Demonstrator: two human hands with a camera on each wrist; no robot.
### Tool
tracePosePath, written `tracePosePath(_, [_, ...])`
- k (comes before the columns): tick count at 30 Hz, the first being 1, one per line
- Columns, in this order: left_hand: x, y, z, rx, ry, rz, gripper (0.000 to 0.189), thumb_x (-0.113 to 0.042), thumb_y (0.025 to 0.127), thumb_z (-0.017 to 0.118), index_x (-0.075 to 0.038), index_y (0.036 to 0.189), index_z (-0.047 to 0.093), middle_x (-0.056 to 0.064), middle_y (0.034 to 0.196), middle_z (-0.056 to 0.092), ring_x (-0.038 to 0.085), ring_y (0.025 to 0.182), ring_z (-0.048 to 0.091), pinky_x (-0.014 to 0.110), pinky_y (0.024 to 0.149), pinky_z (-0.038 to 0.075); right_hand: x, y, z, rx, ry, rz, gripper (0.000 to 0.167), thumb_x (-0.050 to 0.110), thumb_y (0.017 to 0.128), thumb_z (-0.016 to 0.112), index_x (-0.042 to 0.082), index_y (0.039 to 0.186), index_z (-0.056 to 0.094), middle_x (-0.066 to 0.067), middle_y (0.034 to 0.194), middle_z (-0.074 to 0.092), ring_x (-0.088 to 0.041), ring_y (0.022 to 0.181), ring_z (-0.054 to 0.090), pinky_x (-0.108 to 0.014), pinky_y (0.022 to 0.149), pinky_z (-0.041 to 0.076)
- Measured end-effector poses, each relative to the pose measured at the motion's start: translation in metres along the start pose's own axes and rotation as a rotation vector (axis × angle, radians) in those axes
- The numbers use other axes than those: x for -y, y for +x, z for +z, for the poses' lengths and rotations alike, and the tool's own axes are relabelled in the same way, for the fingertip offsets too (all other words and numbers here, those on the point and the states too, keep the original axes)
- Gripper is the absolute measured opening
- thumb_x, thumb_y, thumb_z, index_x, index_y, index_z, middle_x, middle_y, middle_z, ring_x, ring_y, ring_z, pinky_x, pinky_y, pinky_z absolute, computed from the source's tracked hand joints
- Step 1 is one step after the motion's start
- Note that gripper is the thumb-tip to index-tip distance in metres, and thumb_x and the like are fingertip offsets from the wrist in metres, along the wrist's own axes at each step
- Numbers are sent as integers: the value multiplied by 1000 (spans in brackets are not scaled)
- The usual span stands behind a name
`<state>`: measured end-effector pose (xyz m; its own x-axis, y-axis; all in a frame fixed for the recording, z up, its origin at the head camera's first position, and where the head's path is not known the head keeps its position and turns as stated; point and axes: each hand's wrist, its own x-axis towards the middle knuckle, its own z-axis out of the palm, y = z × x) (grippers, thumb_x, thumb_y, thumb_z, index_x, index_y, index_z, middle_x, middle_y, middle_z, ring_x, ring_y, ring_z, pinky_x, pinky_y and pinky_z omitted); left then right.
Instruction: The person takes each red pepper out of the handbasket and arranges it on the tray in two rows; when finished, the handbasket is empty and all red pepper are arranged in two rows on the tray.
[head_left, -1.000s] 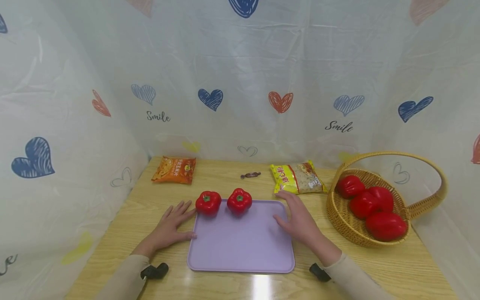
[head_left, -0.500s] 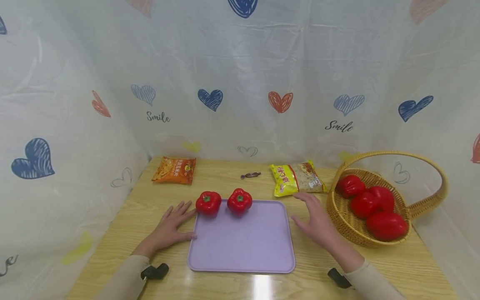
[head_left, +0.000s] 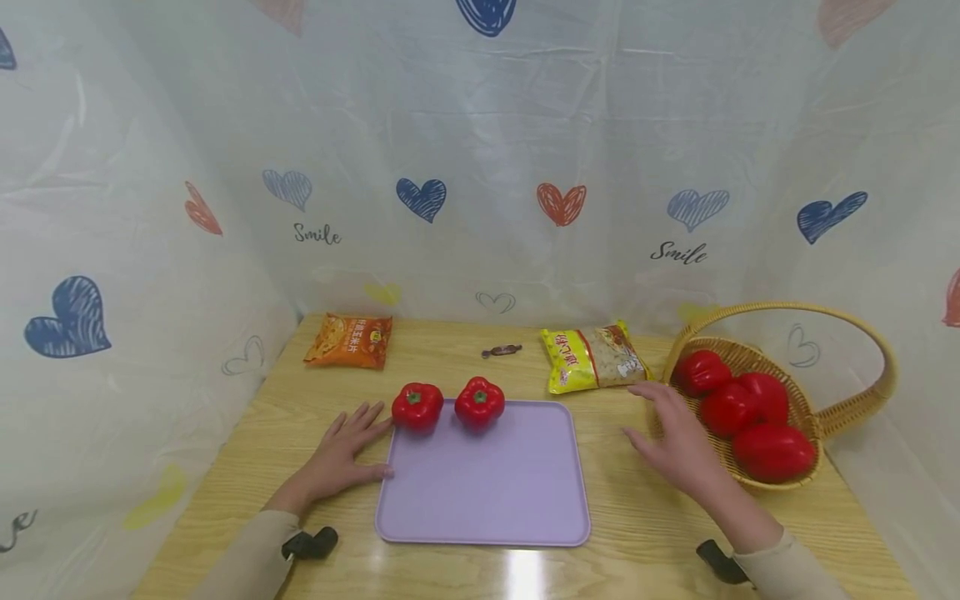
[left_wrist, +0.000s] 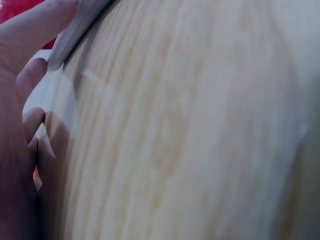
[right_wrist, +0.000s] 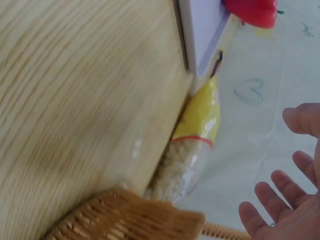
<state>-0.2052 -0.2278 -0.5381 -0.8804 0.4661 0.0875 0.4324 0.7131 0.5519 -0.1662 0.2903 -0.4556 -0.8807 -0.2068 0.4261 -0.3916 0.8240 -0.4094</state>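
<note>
My left hand (head_left: 339, 457) rests at the left edge of a lilac tray (head_left: 483, 492), its fingers spread and the thumb touching the rim. Two red bell peppers stand at the tray's far side: one pepper (head_left: 417, 407) on the left corner, the other pepper (head_left: 479, 403) beside it. My right hand (head_left: 678, 442) hovers in front of the near left side of a wicker basket (head_left: 690, 454), fingers apart and holding nothing. Inside the basket lie several red peppers (head_left: 772, 452). In the right wrist view, the basket's rim (right_wrist: 120, 215) appears below the spread fingers.
An orange snack bag (head_left: 348, 341) lies at the back left of the wooden table (head_left: 630, 533). A small brown wrapped candy (head_left: 501, 351) is at the back middle. The yellow snack bag (head_left: 596, 357) lies left of the basket, whose tall handle (head_left: 787, 307) arches up.
My right hand has moved rightward from above the tray's right edge to the basket. My left hand, the tray and the peppers have stayed put.
</note>
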Motion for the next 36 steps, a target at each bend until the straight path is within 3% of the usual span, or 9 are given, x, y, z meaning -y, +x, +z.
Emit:
tracePosePath(17, [-1, 1, 0, 1, 15, 0, 83, -57, 84, 75, -12, 150, 52, 18, 164, 30, 44, 153, 16, 66, 120, 3, -36, -2, -55, 119, -71, 244, 63, 18, 87, 81, 1, 139, 50, -26, 139, 49, -48, 128, 43, -72, 99, 41])
tracePosePath(29, [1, 0, 1, -2, 6, 0, 82, -57, 84, 75, -13, 150, 52, 18, 164, 31, 44, 153, 15, 66, 120, 3, -78, 6, -70, 184, -141, 264, 51, 20, 89, 77, -2, 131, 56, -31, 130, 52, -52, 123, 45, -73, 98, 39])
tracePosePath(36, [1, 0, 0, -1, 2, 2, 83, -57, 84, 75, -13, 150, 52, 18, 164, 31, 44, 153, 15, 66, 120, 3, -96, 11, -74, 231, -144, 284, 57, 20, 89, 77, -6, 133, 53, -36, 131, 49, -55, 121, 44, -74, 96, 38])
